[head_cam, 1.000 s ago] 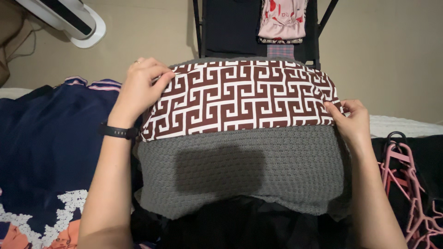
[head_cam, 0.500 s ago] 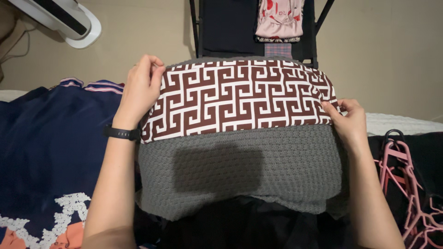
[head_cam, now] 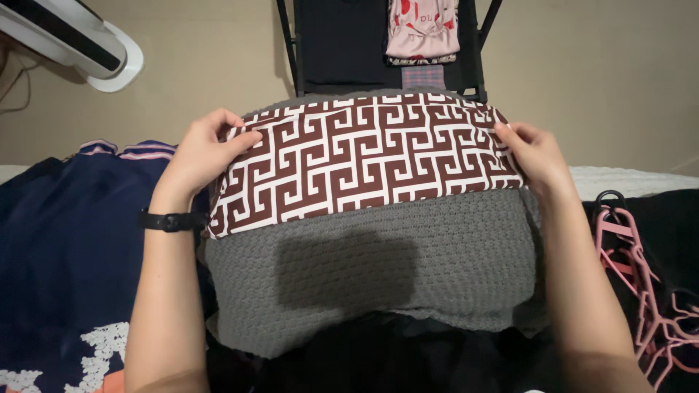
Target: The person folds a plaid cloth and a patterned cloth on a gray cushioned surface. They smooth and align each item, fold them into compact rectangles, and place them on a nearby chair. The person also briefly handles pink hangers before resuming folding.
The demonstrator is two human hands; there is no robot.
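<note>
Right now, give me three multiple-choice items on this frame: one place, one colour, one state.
1. Where do the pink hangers lie?
A. right of the grey knit
B. on the patterned cloth
C. under the white fan

2. What colours is the patterned cloth?
A. blue and yellow
B. brown and white
C. green and black

3. What are the hands doing?
A. both hanging free
B. one lifting a hanger
C. each on one end of the patterned cloth

Key: 1 A, they sit at the right edge beside the grey knit. 2 B, a brown maze print on white. 3 C, left hand and right hand grip opposite ends.
</note>
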